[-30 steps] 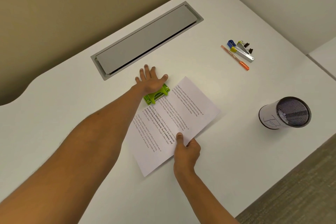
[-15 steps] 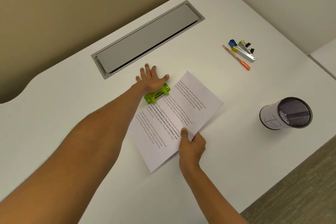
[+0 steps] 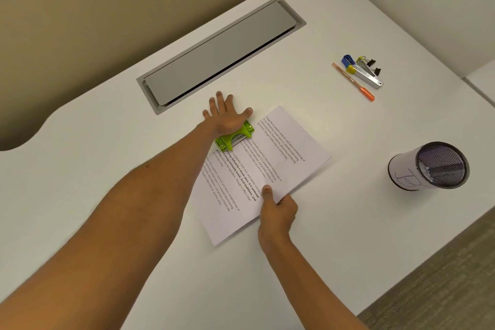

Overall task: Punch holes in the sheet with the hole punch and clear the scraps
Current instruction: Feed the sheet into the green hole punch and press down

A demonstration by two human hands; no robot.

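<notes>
Head view: left hand (image 3: 227, 118) flat, fingers spread, pressed down on green hole punch (image 3: 235, 138) at far edge of sheet (image 3: 270, 166). Right hand (image 3: 277, 209) pinched sheet's near edge on white desk (image 3: 107, 182). Bold print partly readable: "community bonds, local traditions". Mesh cup (image 3: 428, 166) marked "B".

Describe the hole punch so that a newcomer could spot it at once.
On the white desk, find the long grey hatch. Just in front of it, the left hand presses flat on the hole punch at the printed sheet's far edge. It is the only lime-green thing here.
</notes>
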